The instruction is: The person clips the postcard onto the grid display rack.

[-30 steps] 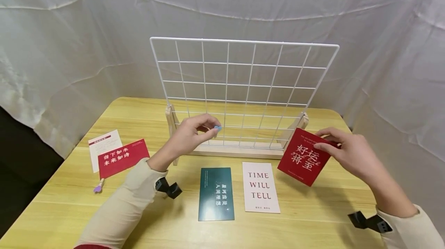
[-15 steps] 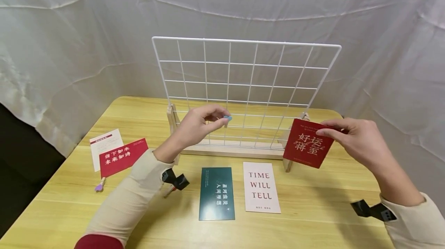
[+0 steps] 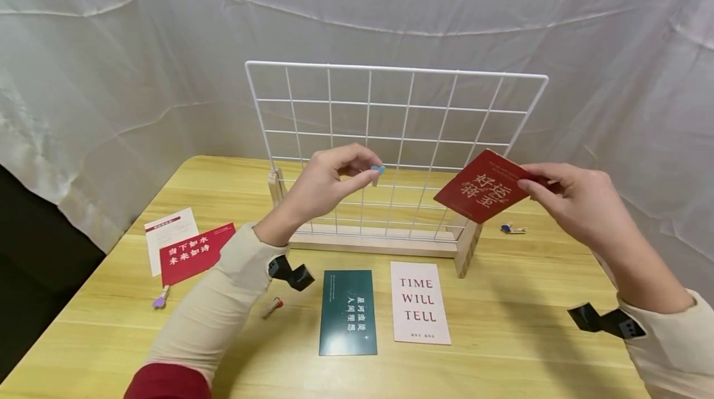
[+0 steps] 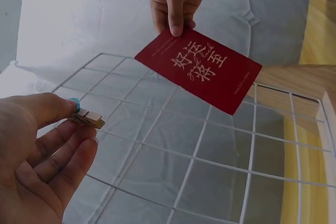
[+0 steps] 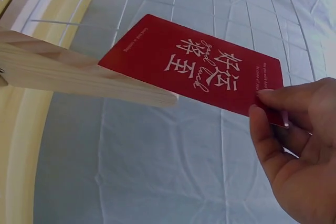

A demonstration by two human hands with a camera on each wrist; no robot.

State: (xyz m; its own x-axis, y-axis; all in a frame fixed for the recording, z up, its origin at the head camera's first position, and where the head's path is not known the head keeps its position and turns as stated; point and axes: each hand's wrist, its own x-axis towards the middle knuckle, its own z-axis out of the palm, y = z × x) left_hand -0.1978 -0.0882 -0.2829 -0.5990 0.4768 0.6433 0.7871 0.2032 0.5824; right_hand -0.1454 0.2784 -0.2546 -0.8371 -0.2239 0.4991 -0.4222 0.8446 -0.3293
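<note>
My left hand (image 3: 334, 179) pinches a small wooden clothespin (image 4: 88, 117) with a blue top between thumb and fingers, in front of the middle of the white wire grid (image 3: 390, 103). At the grid's right side, my right hand (image 3: 580, 201) holds a red card (image 3: 474, 191) with white lettering by its corner, thumb on the printed face. The card is tilted and hides part of the grid's right edge. In the right wrist view, the card (image 5: 199, 61) stands near the wooden foot (image 5: 89, 72) of the stand; whether it touches the wires I cannot tell.
On the table (image 3: 502, 349) lie a green card (image 3: 340, 324), a white card (image 3: 426, 328) and, leftward, another red card (image 3: 184, 266) overlapping a white one (image 3: 156, 235). Loose clothespins are purple-topped (image 3: 160, 297), red-topped (image 3: 273, 306) and blue-topped (image 3: 513, 229).
My left hand has risen and moved right with the clothespin. My right hand has lifted the red card and turned it, uncovering a blue-topped clothespin on the table.
</note>
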